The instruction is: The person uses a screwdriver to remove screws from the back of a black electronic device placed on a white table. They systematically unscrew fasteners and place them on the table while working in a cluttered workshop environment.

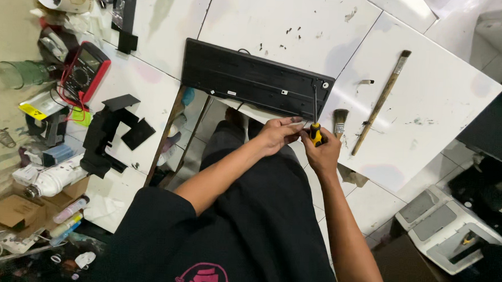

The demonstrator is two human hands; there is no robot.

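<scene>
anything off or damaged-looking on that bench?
The black keyboard lies face down, its near edge overhanging the gap between the white panels. The panels carry dark smudges and specks. The right hand holds a yellow-handled screwdriver upright at the keyboard's corner; the left hand is beside it. No breakage visible.

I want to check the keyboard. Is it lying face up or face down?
Face down. The keyboard shows a flat black underside with no keys. The right hand holds a screwdriver on it.
</scene>
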